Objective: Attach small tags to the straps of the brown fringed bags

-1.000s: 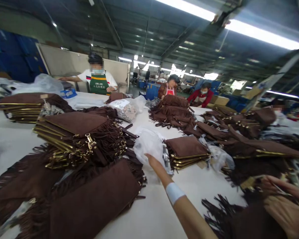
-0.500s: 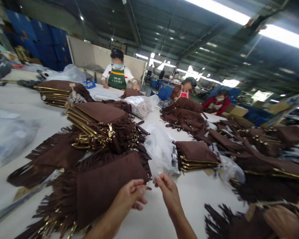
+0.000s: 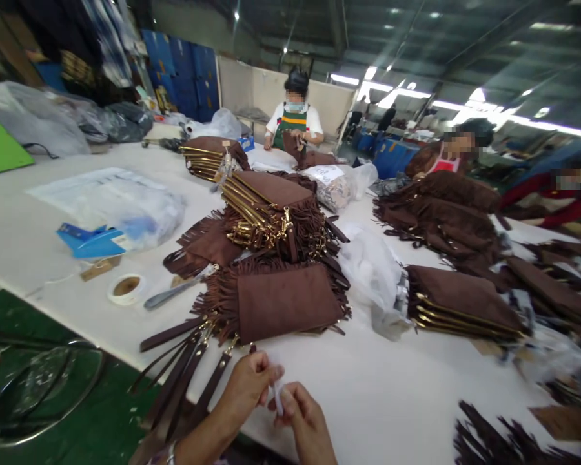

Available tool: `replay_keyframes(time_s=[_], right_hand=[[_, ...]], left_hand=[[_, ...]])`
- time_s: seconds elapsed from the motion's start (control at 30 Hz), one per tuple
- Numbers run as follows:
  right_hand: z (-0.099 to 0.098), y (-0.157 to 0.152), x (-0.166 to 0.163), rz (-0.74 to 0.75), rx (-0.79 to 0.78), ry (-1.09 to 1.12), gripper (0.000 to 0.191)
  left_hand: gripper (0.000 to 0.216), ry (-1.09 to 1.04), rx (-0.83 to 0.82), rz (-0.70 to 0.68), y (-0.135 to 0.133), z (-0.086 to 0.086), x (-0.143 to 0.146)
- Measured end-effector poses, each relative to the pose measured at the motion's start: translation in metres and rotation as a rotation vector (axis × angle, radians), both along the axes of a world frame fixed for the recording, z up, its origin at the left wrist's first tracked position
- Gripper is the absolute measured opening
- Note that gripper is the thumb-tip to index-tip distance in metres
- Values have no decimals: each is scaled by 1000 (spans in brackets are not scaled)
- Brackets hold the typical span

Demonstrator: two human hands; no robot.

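My left hand (image 3: pixel 249 387) and my right hand (image 3: pixel 304 418) meet at the table's near edge, both pinching a small thin clear plastic piece (image 3: pixel 277 395) between the fingertips. Just beyond them lies a brown suede fringed bag (image 3: pixel 283 301) with gold hardware, its straps (image 3: pixel 184 371) hanging over the table's edge. Behind it rises a stack of the same bags (image 3: pixel 271 210). A crumpled clear plastic bag (image 3: pixel 372 274) lies to the right of that pile.
A long white table (image 3: pixel 407 387) carries more bag stacks (image 3: pixel 459 303), a tape roll (image 3: pixel 126 287), a metal tool (image 3: pixel 177 294) and packets in plastic (image 3: pixel 126 206). Other people (image 3: pixel 295 119) work at the far side. A green floor and a metal stool (image 3: pixel 39 394) are at left.
My view has swung left and down. My hands have come closer to me, to the table's edge, and now pinch the clear plastic piece together.
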State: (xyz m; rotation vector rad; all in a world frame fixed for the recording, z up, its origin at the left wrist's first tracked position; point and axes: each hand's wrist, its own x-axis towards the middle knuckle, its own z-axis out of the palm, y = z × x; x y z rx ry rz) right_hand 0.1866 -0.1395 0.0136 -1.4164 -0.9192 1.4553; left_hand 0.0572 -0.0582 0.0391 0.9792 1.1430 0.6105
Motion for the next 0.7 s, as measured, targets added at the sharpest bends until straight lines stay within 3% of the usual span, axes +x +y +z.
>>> replay_keyframes(time_s=[0.13,0.3,0.43,0.6,0.7], right_hand=[[-2,-11,-20,9,-74,52,46],[-1,-22,-46,-90,12,-381,36],[-7,-32,-61,-14,54,-520,26],[-7,-20,-42,185,-53,-411,19],[0,10,-26,113,-26,-503,20]], left_hand=[[53,1,-42,30,-27,-11,-33],[60,-77,-127,79,-55,-26,-55],[54,13,-71,102,-61,-28,-62],[63,114,-64,34,-58,-33,-79],[65,148,-83,20,-54,-39,-88]])
